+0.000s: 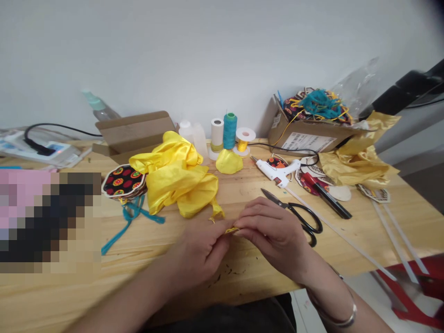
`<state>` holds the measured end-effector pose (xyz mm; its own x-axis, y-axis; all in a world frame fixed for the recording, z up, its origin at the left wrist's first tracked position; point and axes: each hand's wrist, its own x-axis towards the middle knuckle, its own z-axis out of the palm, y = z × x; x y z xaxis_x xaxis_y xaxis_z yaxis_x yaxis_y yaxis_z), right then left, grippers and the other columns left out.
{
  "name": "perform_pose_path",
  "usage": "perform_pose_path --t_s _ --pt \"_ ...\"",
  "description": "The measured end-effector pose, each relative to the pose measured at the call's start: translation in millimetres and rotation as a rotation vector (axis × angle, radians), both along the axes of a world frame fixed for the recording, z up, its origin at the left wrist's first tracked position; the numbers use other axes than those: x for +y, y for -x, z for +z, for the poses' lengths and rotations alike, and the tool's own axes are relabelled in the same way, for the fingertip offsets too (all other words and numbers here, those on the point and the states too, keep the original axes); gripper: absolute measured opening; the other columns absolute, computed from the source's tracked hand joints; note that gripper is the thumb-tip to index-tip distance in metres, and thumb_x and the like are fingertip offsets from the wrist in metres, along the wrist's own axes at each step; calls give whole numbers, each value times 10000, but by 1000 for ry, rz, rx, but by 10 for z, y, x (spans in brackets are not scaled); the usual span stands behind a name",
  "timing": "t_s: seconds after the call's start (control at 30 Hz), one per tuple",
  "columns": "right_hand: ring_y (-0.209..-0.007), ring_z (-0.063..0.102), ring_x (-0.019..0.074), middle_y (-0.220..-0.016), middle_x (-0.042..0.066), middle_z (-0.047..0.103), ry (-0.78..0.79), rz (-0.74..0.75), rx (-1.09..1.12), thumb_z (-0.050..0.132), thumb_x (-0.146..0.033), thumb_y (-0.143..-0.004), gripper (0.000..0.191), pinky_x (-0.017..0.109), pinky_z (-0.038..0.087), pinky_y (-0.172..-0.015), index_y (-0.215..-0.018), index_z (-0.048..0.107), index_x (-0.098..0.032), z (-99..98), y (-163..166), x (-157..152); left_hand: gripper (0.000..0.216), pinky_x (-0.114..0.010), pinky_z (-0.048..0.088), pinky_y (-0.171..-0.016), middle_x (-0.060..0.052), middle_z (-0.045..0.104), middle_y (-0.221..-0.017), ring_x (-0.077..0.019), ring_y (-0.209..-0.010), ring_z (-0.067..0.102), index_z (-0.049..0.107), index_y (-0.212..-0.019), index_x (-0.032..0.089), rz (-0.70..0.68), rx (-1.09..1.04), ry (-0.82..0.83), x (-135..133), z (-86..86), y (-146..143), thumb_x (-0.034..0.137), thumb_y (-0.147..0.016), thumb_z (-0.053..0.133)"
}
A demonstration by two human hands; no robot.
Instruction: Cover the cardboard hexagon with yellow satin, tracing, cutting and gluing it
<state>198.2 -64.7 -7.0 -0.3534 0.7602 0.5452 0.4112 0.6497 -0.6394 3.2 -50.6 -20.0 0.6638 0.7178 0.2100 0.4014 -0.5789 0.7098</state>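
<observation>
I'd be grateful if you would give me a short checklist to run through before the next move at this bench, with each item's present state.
Left hand and right hand gripping the small yellow strip: ok.
Strip's covered section lying flat: cannot tell, fingers hide it.
Black-handled scissors beside the right hand: ok.
Glue gun nozzle apart from the yellow satin bundle: ok.
Glue gun heated: cannot tell.
</observation>
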Motion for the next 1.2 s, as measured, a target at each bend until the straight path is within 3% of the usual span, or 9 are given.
perform_pose_path --t_s 0.2,0.47,0.73,1.07,1.2 --pt "-812 599 166 -802 41 692 96 11 -1 640 -167 -889 55 306 521 -733 -870 691 -179 24 7 47 241 -270 523 -632 13 682 -689 -159 -665 637 679 -911 205 49 -44 91 21 45 -17 150 -910 444" --pt "-796 586 164 -790 37 673 120 20 4 639 -140 -884 60 293 491 -714 -857 684 -171 40 9 77 254 -280 530 -739 23 721 -814 -163 -790 660 715 -976 224 61 -141 279 36 36 -41 160 -899 481" --pt "-778 580 160 -781 42 667 168 14 5 653 -151 -880 55 290 476 -709 -836 685 -154 32 21 72 260 -297 495 -819 24 699 -774 -170 -792 630 732 -854 203 97 -103 428 44 58 -45 238 -907 480" --pt "-764 579 153 -773 39 665 163 9 -5 649 -122 -875 66 282 471 -693 -826 683 -149 54 30 79 261 -294 475 -789 31 687 -715 -175 -737 610 755 -899 234 136 -90 439 45 35 -39 248 -894 494" --pt "-768 581 153 -779 43 662 168 6 -7 643 -132 -881 70 276 473 -694 -826 684 -145 60 29 80 267 -276 468 -790 38 717 -779 -165 -756 618 757 -979 262 131 -129 448 42 36 -49 232 -894 506"
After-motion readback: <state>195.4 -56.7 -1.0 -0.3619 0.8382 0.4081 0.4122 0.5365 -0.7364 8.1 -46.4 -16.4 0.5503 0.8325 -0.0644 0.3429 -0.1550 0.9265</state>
